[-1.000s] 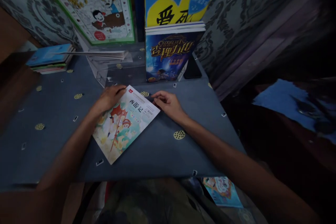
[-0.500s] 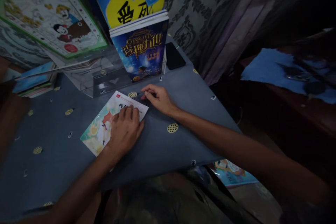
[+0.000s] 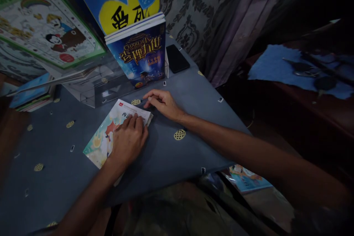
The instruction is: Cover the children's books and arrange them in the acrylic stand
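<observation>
A paperback book point(image 3: 103, 138) with a pale green and white illustrated cover lies face up at a slant on the table. My left hand point(image 3: 128, 136) rests flat on the cover, fingers stretched over part of the title. Page edges show at the book's right corner. Just beyond that corner, my right hand point(image 3: 164, 105) is held low over the table, its fingers loosely bent and a little apart, with nothing visible in them. Whether its fingertips touch the book, I cannot tell.
A dark blue book point(image 3: 141, 59) and a blue-and-yellow book point(image 3: 110, 7) stand upright behind. At left are a green-bordered picture book point(image 3: 63, 40) and stacked books point(image 3: 35, 90). A black phone point(image 3: 177, 59) lies by the patterned curtain point(image 3: 188, 18). The table's edge point(image 3: 235, 112) slopes away at right.
The view has shifted slightly, so most things sit a little further left. The book's page edges now show at its right corner. Both hands keep nearly the same pose.
</observation>
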Available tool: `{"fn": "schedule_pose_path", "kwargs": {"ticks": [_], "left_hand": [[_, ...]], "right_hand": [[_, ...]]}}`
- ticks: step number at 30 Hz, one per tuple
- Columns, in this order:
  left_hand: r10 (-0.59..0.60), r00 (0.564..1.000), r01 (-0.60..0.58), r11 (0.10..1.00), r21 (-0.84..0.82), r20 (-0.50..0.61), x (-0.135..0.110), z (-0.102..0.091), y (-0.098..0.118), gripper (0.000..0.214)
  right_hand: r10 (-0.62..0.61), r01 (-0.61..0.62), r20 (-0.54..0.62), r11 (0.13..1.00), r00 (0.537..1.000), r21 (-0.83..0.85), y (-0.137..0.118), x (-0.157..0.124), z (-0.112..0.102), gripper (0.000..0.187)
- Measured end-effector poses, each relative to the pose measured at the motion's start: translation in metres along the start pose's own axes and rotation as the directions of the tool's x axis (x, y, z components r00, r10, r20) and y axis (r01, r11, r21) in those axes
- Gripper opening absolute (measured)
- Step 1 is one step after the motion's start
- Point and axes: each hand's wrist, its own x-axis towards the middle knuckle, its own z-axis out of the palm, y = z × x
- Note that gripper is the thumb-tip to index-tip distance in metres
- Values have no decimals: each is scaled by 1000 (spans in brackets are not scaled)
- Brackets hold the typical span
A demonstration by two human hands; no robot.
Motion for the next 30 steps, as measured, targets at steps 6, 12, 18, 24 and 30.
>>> {"fn": "schedule_pose_path", "kwargs": {"ticks": [6, 12, 18, 24, 30], "left_hand": [[-19, 1000, 19, 1000, -17, 24, 2, -3, 1, 26], [-7, 1000, 7, 1000, 4, -1, -2, 2, 3, 30], [-7, 999, 9, 998, -62, 35, -5, 3, 0, 35], [-36, 997, 42, 995, -94, 68, -35, -6, -49, 33], [-280, 957, 283, 959, -16, 80, -75, -4, -78, 44]], "right_hand": [[-12, 12, 5, 1000, 1000, -9, -3, 0, 0, 14], [-78, 79, 8, 987, 997, -143, -5, -4, 1, 17], [-92, 197, 238, 860, 967, -471, -13, -13, 2, 21], [-103, 221, 233, 791, 967, -570, -16, -17, 2, 24], [-191, 292, 233, 779, 954, -556, -11, -12, 7, 22]]}}
